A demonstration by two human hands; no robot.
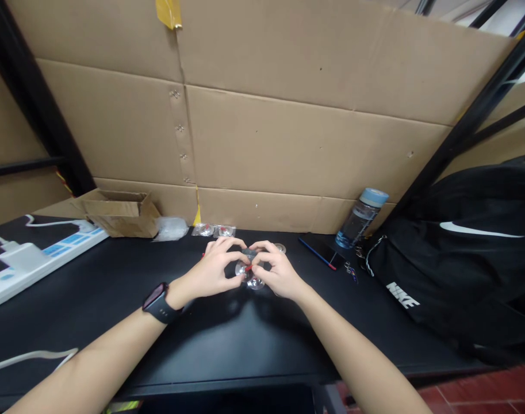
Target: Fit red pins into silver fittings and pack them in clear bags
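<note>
Both hands meet over the middle of the black table [245, 339]. My left hand [214, 270] has its fingers curled round the left side of a small clear item with red and dark parts [256, 282]. On the item's right side, my right hand [279, 269] pinches near the red part. Fingers cover much of the item, so its full shape is hidden. A dark watch [157, 302] is on the left wrist. Behind the hands, two clear packets with red bits [214, 230] lie by the cardboard wall. A clear round piece [280, 248] shows just behind the right hand.
An open cardboard box [126, 215], a clear plastic bag [171, 228] and a white power strip [50, 261] are at the left. To the right are a phone [320, 251], a water bottle [360, 219], keys [351, 271] and a black backpack [464, 259].
</note>
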